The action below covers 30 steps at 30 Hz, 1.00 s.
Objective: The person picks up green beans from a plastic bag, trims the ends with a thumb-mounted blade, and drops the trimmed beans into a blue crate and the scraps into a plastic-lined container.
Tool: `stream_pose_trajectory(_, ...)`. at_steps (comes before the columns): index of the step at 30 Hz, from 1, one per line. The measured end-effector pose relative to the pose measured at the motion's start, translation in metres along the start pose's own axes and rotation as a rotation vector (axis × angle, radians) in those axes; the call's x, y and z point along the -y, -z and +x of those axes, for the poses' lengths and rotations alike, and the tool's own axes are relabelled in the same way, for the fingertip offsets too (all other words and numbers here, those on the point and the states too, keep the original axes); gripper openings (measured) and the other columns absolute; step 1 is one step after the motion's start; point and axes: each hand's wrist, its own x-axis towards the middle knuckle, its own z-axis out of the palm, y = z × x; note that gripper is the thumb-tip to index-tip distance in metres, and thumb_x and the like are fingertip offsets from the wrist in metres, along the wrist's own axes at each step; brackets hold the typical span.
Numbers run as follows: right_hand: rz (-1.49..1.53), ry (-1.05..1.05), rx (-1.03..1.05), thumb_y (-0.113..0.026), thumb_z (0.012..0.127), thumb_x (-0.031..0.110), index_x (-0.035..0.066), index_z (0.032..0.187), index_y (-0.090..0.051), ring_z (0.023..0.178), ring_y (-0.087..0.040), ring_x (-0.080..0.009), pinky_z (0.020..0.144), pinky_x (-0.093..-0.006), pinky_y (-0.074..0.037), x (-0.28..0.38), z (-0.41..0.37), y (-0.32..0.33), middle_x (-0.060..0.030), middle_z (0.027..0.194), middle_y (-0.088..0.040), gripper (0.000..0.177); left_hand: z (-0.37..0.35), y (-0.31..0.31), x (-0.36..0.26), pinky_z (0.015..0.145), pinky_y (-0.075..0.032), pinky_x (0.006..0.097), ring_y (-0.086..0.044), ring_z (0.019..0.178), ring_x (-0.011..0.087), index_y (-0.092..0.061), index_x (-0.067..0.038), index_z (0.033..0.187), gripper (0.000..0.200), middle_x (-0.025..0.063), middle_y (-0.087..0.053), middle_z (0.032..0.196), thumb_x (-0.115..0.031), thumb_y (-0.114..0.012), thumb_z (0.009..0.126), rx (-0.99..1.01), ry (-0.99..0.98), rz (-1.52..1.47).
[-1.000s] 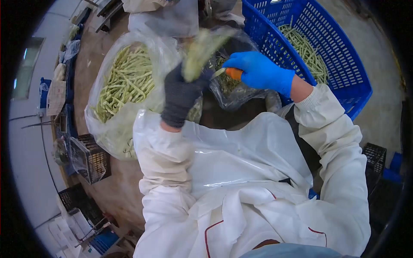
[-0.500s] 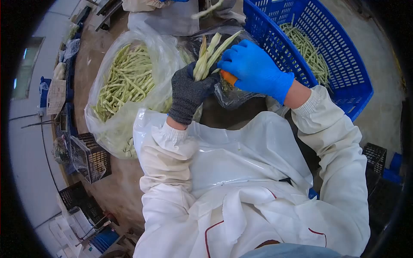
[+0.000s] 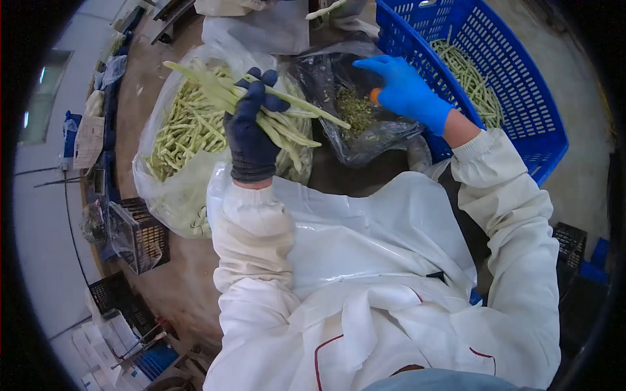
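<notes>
My left hand [image 3: 253,130], in a dark knitted glove, is closed around a bunch of long pale green beans [image 3: 287,133] that stick out on both sides. It hovers over the right part of a clear plastic bag [image 3: 147,189] full of loose beans [image 3: 195,140]. My right hand [image 3: 411,94], in a blue glove, grips a small orange object [image 3: 374,96]; just its end shows and I cannot make out its kind. The index finger points left. Beneath it lies a dark plastic bag [image 3: 326,78] with green trimmings [image 3: 355,109] in it.
A blue slatted crate [image 3: 528,85] with beans [image 3: 466,81] stands at the right, close to my right wrist. A white apron [image 3: 365,228] covers my lap. At the top edge another person's gear and a bean [image 3: 326,9] show. Black crates [image 3: 140,234] stand at the left.
My left hand has moved left and turned, swinging the beans from upright to lying across it. My right hand has drawn away to the right, its index finger now extended, uncovering the trimmings.
</notes>
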Motion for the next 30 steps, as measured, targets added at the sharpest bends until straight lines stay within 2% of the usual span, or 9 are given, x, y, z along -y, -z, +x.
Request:
stream_pose_trajectory(4,0.55,-0.102,0.252,-0.065,0.081,0.019,0.008,0.123,-0.059,0.093,-0.061,-0.0211,0.077,-0.035,-0.049,0.055,-0.007,0.005,-0.0171,0.113,-0.063,0.043,-0.011,-0.017,0.015,0.069,-0.051,0.0286,-0.059,0.074,0.0138,-0.054,0.001,0.115,0.028,0.0134,-0.063,0.101,-0.008,-0.058,0.089,0.021,0.086,0.083)
stream_pose_trajectory(8,0.313,-0.163,0.356,-0.064,0.084,0.022,0.005,0.111,-0.066,0.079,-0.057,-0.0141,0.074,-0.0303,-0.046,0.045,-0.009,-0.006,-0.0048,0.095,-0.067,0.032,-0.012,-0.017,0.022,0.07,-0.05,0.0248,-0.059,0.077,0.0122,-0.044,0.002,0.131,0.043,0.0157,-0.059,0.116,-0.01,-0.055,0.091,0.127,0.122,0.174)
stream_pose_trajectory(11,0.612,-0.367,-0.007,-0.061,0.086,0.021,0.004,0.106,-0.068,0.074,-0.053,-0.0111,0.069,-0.0251,-0.044,0.017,-0.003,0.025,-0.0011,0.088,-0.066,0.027,-0.008,-0.013,0.011,0.069,-0.051,0.0242,-0.06,0.077,0.0129,-0.045,0.003,0.13,0.043,0.0166,-0.059,0.117,-0.01,-0.054,0.091,0.109,0.124,0.189)
stream_pose_trajectory(13,1.134,-0.173,-0.419,-0.05,0.093,0.016,0.002,0.1,-0.066,0.073,-0.055,-0.0091,0.062,-0.0243,-0.044,-0.03,0.003,0.037,-0.0038,0.091,-0.063,0.022,-0.008,-0.012,0.008,0.069,-0.051,0.0247,-0.06,0.077,0.0132,-0.045,0.004,0.13,0.042,0.0169,-0.059,0.117,-0.009,-0.053,0.09,0.126,0.17,0.139)
stream_pose_trajectory(16,1.59,-0.363,-0.433,-0.049,0.094,0.014,0.001,0.097,-0.063,0.079,-0.058,-0.0097,0.064,-0.0245,-0.046,-0.093,-0.009,0.071,-0.0053,0.095,-0.062,0.019,-0.011,-0.019,0.008,0.068,-0.051,0.0254,-0.059,0.077,0.0135,-0.05,0.004,0.125,0.039,0.0157,-0.061,0.112,-0.008,-0.054,0.088,0.179,0.272,0.121)
stream_pose_trajectory(17,1.677,-0.182,-0.24,-0.049,0.093,0.014,-0.004,0.1,-0.063,0.084,-0.061,-0.0137,0.068,-0.0254,-0.048,-0.118,-0.016,0.065,-0.0099,0.095,-0.065,0.024,-0.013,-0.022,0.01,0.067,-0.05,0.0255,-0.059,0.076,0.0135,-0.052,0.003,0.122,0.036,0.0142,-0.063,0.107,-0.008,-0.055,0.087,0.192,0.288,0.142)
stream_pose_trajectory(20,0.93,-0.228,-0.353,-0.053,0.09,0.015,-0.002,0.103,-0.065,0.085,-0.063,-0.0191,0.074,-0.0261,-0.049,0.002,-0.016,0.044,-0.0115,0.096,-0.066,0.025,-0.019,-0.028,0.017,0.066,-0.05,0.0264,-0.06,0.075,0.0133,-0.058,0.003,0.113,0.029,0.0106,-0.066,0.093,-0.008,-0.059,0.085,0.206,0.375,0.291)
stream_pose_trajectory(22,0.598,-0.136,-0.131,-0.058,0.085,0.015,0.003,0.105,-0.068,0.083,-0.063,-0.0214,0.076,-0.0301,-0.05,0.037,-0.012,0.032,-0.0121,0.097,-0.068,0.026,-0.025,-0.034,0.026,0.066,-0.05,0.0264,-0.06,0.074,0.0131,-0.06,0.003,0.111,0.028,0.0091,-0.066,0.09,-0.007,-0.062,0.084,0.201,0.351,0.482)
stream_pose_trajectory(30,0.228,-0.003,0.117,-0.062,0.077,0.019,0.004,0.096,-0.068,0.073,-0.063,-0.0324,0.069,-0.0365,-0.05,0.043,-0.01,-0.004,-0.0202,0.085,-0.065,0.025,-0.022,-0.017,0.047,0.067,-0.051,0.0264,-0.062,0.076,0.0108,-0.063,0.002,0.107,0.033,0.0051,-0.068,0.088,-0.008,-0.072,0.077,0.323,0.163,1.185)
